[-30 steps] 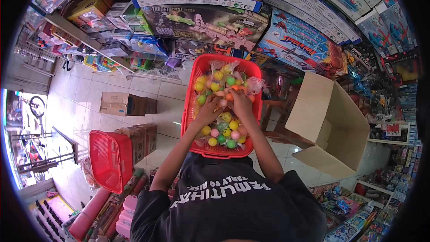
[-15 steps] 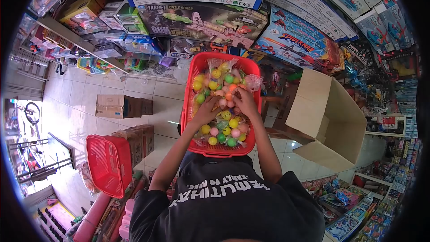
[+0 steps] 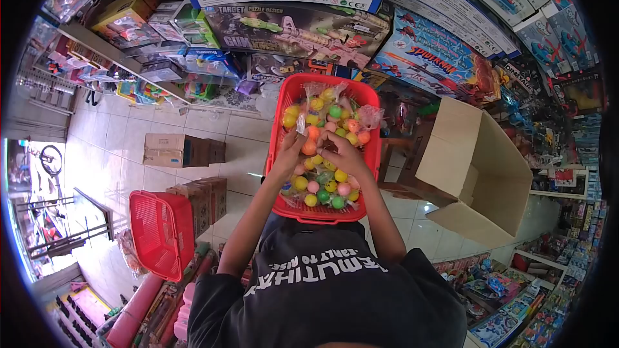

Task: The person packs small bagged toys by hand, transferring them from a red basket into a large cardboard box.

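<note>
A red basket (image 3: 276, 148) in front of my body holds several plastic bags of coloured balls (image 3: 331, 187), yellow, green, pink and orange. My left hand (image 3: 291, 148) is over the basket's left half, its fingers closed on the clear top of a plastic bag (image 3: 301, 124). Orange balls (image 3: 310, 147) show just beside those fingers. To its right, my right hand (image 3: 340, 153) is above the balls with thumb and fingertips pinched together; anything between them is too small to make out.
An open cardboard box (image 3: 451, 148) stands to the right. At the left are a second red basket (image 3: 161, 235) and closed cartons (image 3: 184, 150). Boxed toys (image 3: 296, 32) line the shelf ahead. Small packaged goods (image 3: 509, 290) lie at the lower right.
My left hand has risen and turned, now gripping a bag's top. My right hand has drawn back slightly toward my body, its fingers curled into a pinch.
</note>
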The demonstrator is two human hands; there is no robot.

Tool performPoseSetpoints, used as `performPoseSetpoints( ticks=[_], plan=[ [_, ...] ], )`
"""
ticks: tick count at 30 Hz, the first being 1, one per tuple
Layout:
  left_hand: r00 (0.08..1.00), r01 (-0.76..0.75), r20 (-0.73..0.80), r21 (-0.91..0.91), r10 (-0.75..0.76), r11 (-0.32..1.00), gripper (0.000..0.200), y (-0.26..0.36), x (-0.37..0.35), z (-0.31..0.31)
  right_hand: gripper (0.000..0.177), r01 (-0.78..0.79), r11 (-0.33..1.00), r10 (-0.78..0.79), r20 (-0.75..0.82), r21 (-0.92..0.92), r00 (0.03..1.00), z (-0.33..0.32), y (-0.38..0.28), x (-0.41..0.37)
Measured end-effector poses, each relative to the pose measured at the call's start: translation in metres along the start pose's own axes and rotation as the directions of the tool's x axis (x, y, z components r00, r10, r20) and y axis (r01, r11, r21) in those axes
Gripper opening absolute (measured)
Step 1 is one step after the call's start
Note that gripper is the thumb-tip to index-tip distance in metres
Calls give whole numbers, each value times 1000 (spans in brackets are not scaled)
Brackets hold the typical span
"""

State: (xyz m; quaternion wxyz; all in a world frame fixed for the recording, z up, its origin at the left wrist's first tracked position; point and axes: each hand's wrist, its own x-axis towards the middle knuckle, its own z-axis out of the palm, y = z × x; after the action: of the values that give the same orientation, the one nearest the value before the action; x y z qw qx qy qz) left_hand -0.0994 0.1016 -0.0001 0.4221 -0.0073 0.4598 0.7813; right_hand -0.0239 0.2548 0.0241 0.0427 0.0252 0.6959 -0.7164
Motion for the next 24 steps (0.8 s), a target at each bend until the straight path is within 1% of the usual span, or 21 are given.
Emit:
performPoseSetpoints(
  ticks=[1,2,3,4,5,7,8,9,11,12,14,15,17,18,20,21,23,24],
  plan=[
    [998,12,-58,45,-9,999,43,10,-6,6,13,5,999,-4,10,-40,1000,2,1,2],
    [993,27,-114,90,-16,996,40,15,-10,9,13,10,999,-9,15,-39,1000,2,0,3],
    [993,23,-117,92,-12,996,40,16,-11,8,13,7,1000,-7,17,15,1000,1,-1,4],
    [995,-4,-95,18,6,1000,39,17,-13,6,13,2,998,-3,18,68,1000,-1,-2,5],
    [997,-30,-72,-57,25,998,38,17,-14,6,13,3,998,-5,19,66,1000,-6,-1,6],
    [996,-48,-73,-88,42,995,37,17,-17,5,13,-63,996,58,-69,-63,996,-22,5,13],
    [995,-67,-76,-117,58,991,36,18,-19,5,17,-77,986,65,-82,-151,994,-30,9,17],
    [995,-74,-74,-116,66,991,36,18,-20,4,17,-70,985,58,-80,-155,995,-39,14,20],
    [985,-127,-126,-44,121,991,36,15,-20,-1,24,-143,909,112,-100,-391,989,-49,24,25],
    [984,-135,-124,-42,129,990,36,14,-20,-4,24,-135,909,105,-98,-394,990,-50,32,28],
    [980,-146,-147,-55,136,988,36,10,-21,-11,41,-164,723,107,-125,-671,986,-48,44,30],
    [979,-151,-145,-53,142,987,36,8,-21,-15,41,-158,723,101,-124,-673,987,-42,43,31],
    [972,-169,-176,-49,158,984,35,5,-21,-20,58,-232,597,132,-191,-768,973,-23,37,32],
    [971,-174,-175,-48,163,984,35,4,-22,-23,58,-228,597,127,-190,-770,974,-19,40,32],
    [973,-98,-213,-49,85,994,38,1,-25,-30,68,-240,440,123,-206,-865,971,-13,47,33],
    [973,-101,-212,-47,89,994,38,5,-28,-26,68,-238,441,118,-206,-865,971,-10,49,34],
    [969,-85,-238,-42,72,996,41,10,-35,-18,65,-288,425,74,-284,-858,956,-3,53,33],
    [970,-80,-231,-37,70,996,41,9,-37,-21,65,-294,427,72,-292,-855,954,-3,57,32]
  ],
)
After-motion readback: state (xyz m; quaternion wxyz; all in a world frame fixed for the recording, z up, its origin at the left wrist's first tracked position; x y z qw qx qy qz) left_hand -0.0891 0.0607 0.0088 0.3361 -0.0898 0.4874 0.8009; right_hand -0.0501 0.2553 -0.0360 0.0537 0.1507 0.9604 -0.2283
